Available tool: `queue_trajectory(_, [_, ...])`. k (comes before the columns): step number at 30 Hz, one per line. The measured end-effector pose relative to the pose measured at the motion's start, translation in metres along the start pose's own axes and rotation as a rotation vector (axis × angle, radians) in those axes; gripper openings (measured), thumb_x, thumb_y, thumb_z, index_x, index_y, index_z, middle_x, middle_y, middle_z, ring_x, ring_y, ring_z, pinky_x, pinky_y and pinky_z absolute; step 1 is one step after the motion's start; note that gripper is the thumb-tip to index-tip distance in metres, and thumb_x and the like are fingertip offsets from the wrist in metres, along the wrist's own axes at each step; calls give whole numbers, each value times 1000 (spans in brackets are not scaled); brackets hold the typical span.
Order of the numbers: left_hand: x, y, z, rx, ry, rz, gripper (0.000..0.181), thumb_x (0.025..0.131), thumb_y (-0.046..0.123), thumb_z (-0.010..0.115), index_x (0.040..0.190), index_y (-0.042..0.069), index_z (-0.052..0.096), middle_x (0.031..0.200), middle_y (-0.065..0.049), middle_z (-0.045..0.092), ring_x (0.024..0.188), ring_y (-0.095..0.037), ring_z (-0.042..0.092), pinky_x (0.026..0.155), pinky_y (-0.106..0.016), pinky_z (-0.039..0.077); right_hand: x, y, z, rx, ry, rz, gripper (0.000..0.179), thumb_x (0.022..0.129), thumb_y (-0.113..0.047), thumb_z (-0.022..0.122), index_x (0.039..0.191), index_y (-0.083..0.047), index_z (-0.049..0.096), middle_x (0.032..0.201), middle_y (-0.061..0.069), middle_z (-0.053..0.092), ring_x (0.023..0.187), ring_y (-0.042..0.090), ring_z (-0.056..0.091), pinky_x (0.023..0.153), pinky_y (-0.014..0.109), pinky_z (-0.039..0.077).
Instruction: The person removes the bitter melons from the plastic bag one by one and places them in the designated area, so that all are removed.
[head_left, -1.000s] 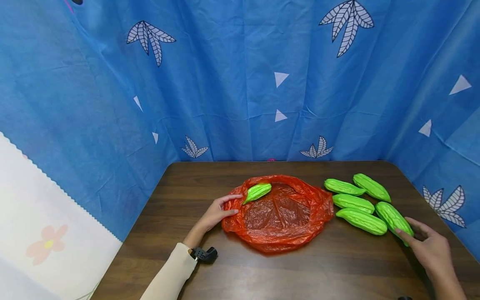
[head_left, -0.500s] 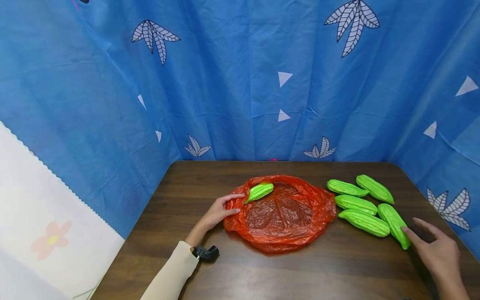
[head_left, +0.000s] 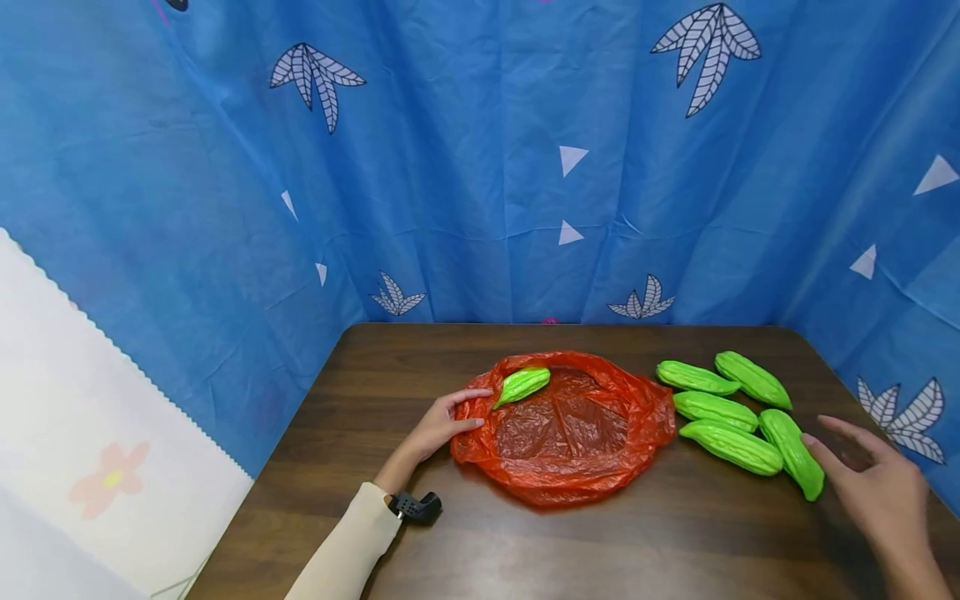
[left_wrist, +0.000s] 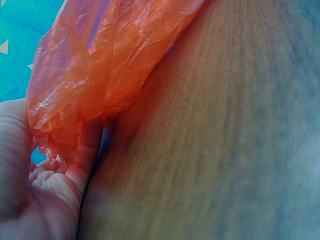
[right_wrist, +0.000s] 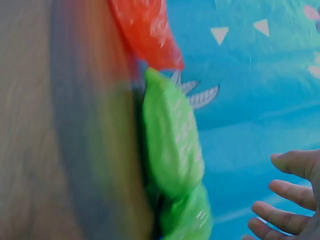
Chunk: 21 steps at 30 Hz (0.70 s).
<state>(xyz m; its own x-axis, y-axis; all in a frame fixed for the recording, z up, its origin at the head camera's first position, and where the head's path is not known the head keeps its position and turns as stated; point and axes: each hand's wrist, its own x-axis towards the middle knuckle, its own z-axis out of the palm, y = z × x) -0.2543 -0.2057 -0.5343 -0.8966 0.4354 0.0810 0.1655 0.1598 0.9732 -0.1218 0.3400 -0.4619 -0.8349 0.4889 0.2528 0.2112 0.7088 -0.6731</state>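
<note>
A red plastic bag [head_left: 547,492] lies spread with its mouth up in the middle of the table, one green bitter gourd [head_left: 525,383] inside at its back left. At the bag's left rim, my left hand [head_left: 437,427] holds the thin plastic between thumb and fingers; the left wrist view has the bunched bag [left_wrist: 110,65] in that grip. To the right lie several more bitter gourds [head_left: 731,447]. Just right of the nearest tilted gourd [head_left: 793,454], my right hand [head_left: 881,479] is spread and holds nothing. The right wrist view has its fingers [right_wrist: 287,220] apart from the gourds.
The dark wood table [head_left: 570,554] runs back to a blue patterned curtain [head_left: 465,167] along the rear and both sides. A white flowered cloth [head_left: 97,400] hangs at the left. A black wrist camera [head_left: 420,508] sits on the left wrist.
My right hand has let go of the nearest bitter gourd and drawn off slightly to the right, leaving it on the table. The left hand has stayed at the bag's rim.
</note>
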Motion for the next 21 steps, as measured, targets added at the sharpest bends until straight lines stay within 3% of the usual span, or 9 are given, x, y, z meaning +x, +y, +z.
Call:
queue_trajectory(3, [0,0,-1,10,2,0,47,94,15,74,140,21,63,149,-11,49,118,-26,60,89,-34,58,-4,-12,0,42,-10,-76,54,97,-30,70,141,0,58,138,32,55,108,0,59,65,20,48])
queue_trajectory(6, [1,0,-1,16,5,3,47,94,16,73,140,18,62,149,-13,49,120,-27,58,89,-32,57,-5,-23,0,87,-13,-165,53,94,-32,74,137,-3,63,131,13,66,87,-28,34,64,6,42])
queue_trajectory(8, [0,0,-1,17,7,7,48,94,15,73,141,16,62,149,-14,48,121,-27,56,89,-31,57,-5,-31,-1,119,-28,-234,51,93,-30,76,135,-4,64,121,-11,67,89,-29,37,66,4,42])
queue_trajectory(10, [0,1,-1,17,8,5,48,94,14,74,141,16,62,149,-14,48,120,-28,56,89,-31,57,-5,-40,-2,141,-56,-292,50,92,-29,77,134,-4,65,110,-31,58,90,-28,40,67,5,43])
queue_trajectory(13, [-1,2,0,11,9,0,49,94,13,74,141,15,62,148,-14,49,120,-27,57,89,-32,57,-6,-54,-2,170,-97,-364,47,91,-27,78,131,-5,67,103,-44,46,91,-25,45,67,4,43])
queue_trajectory(16, [-1,1,1,8,11,-1,49,93,12,74,141,15,62,148,-14,49,118,-26,58,89,-31,57,-7,-70,1,170,-129,-408,45,91,-27,78,130,-6,68,101,-38,53,90,-24,46,69,3,43])
queue_trajectory(19, [0,0,1,6,12,1,49,93,11,73,141,14,62,148,-14,49,116,-24,60,87,-30,57,-10,-83,7,169,-150,-453,44,91,-26,79,129,-8,69,108,-13,69,91,-23,46,69,3,43])
queue_trajectory(21, [0,0,1,6,10,1,49,94,10,73,141,14,61,148,-14,49,114,-24,61,86,-30,57,-12,-91,11,179,-167,-489,43,90,-24,80,129,-8,69,115,6,71,93,-23,46,71,2,43])
